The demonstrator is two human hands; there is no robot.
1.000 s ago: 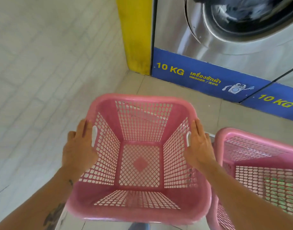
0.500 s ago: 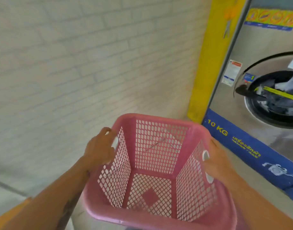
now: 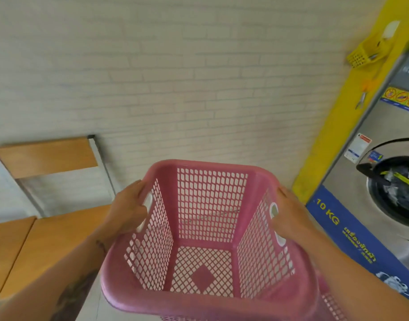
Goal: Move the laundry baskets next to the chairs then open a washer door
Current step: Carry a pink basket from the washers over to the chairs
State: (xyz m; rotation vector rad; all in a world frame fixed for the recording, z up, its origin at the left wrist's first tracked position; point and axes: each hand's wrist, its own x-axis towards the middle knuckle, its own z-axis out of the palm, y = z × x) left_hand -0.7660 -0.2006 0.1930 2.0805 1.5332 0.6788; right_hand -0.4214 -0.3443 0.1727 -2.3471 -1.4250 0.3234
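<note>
- So the person had this empty pink plastic lattice laundry basket (image 3: 208,242) up off the floor, carried out in front of them at about waist level.
- Left hand (image 3: 127,209) was clamped on the left side handle slot, fingers (image 3: 138,189) curled over the rim. Right hand (image 3: 289,216) was doing the same on the opposite handle cutout, wrapped shut around the edge.
- My guess is the two-handed side grip was there to keep it level and stop it swinging, since the thing's wide and floppy-looking.
- It was hanging between the wooden chairs with grey metal frames (image 3: 48,181) on the left and the steel front-load washer with the blue "10 KG" band (image 3: 370,205) on the right, nearer the chairs' side of the white brick wall (image 3: 175,77), touching none of them.
- Looked to me like a carry toward the chairs, with the set-down not yet done.
- A sliver of another pink basket (image 3: 333,306) peeked out at the bottom right, mostly hidden, so I couldn't tell how it sat.
- The washer's round door (image 3: 393,193) had dark laundry visible behind it; couldn't really tell if it was latched. Opening one would come later, I'd reckon.
- There was a small yellow plastic caddy (image 3: 363,54) hung on the yellow pillar (image 3: 337,126), nothing to do with the job.
</note>
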